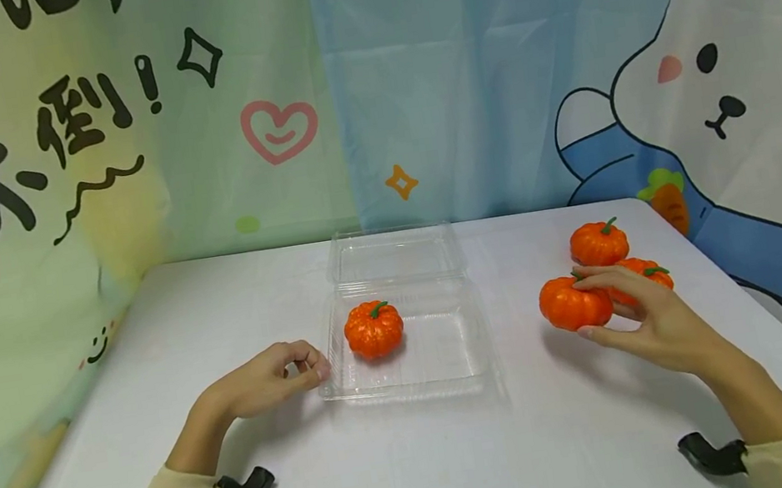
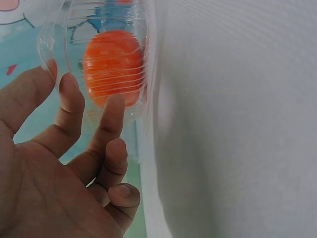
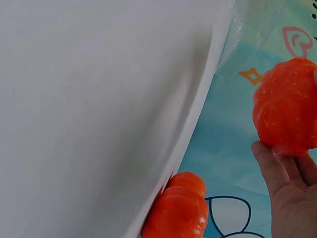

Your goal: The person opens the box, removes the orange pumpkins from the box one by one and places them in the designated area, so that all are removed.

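A small orange pumpkin [image 1: 573,304] with a green stem is held above the table, at the right, between the thumb and fingers of my right hand [image 1: 645,320]. The right wrist view shows this pumpkin [image 3: 287,106] off the white surface. My left hand [image 1: 274,378] pinches the left rim of a clear plastic clamshell box [image 1: 456,373] between thumb and finger, the other fingers loosely curled. Inside the box, on its left side, sits another pumpkin [image 1: 374,331]; the left wrist view shows it through the ribbed wall [image 2: 141,74].
Two more pumpkins stand at the right: one farther back [image 1: 598,244], and one [image 1: 644,273] partly hidden behind the right hand. The box lid [image 1: 393,256] lies open toward the back. A printed cloth [image 1: 473,80] hangs behind the white table [image 1: 425,475].
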`<state>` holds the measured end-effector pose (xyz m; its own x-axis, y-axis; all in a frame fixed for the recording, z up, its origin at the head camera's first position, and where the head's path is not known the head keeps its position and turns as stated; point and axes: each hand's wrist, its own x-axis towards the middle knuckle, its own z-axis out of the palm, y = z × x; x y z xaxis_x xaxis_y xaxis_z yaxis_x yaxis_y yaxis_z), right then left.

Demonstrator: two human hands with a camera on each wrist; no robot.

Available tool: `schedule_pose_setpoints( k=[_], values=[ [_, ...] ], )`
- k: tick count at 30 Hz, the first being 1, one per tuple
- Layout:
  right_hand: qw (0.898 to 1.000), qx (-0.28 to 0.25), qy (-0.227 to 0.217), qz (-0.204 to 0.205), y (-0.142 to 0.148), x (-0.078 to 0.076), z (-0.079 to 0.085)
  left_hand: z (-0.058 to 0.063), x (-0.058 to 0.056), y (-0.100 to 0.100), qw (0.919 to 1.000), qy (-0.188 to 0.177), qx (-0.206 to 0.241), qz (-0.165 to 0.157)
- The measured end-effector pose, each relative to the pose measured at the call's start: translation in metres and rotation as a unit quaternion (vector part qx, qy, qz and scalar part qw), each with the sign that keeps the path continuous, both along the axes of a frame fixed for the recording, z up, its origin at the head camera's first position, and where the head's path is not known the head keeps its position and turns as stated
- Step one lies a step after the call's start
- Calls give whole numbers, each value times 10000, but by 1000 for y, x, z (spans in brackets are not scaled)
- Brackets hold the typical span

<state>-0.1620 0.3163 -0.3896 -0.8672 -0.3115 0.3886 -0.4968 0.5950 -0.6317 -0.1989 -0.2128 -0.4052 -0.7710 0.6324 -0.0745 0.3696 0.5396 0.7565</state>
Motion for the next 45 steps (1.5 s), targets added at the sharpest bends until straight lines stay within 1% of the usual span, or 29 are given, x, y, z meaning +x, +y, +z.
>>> schedule_pose_setpoints(
  k=[3, 8, 12, 18, 24, 30, 36, 41, 45],
  values=[
    [10000, 79, 18, 41, 5, 2, -1, 1, 0, 0, 10000, 32, 2, -29],
    [9992, 407, 42, 37, 17, 6, -3, 1, 0, 1, 10000, 27, -20, -30],
    [9982, 590, 65, -66, 23, 10, -2, 2, 0, 1, 10000, 9, -45, -11],
    [9975, 671, -11, -225, 32, 15, -4, 3, 1, 1, 10000, 9, -26, -13],
    [9973, 710, -39, -183, 40, 16, -5, 3, 1, 0, 10000, 15, -64, 10],
    [9948, 889, -289, -413, 52, 19, -4, 4, 1, 0, 10000, -16, -84, 0],
    [9936, 971, -391, -414, 60, 17, -4, 5, 0, 0, 10000, 41, -89, -2],
    [9891, 1202, -594, -606, 67, 19, -5, 4, 1, 0, 10000, -1, -35, -16],
    [9872, 1263, -673, -708, 73, 21, -5, 3, 2, 0, 10000, 2, -40, 3]
  ],
)
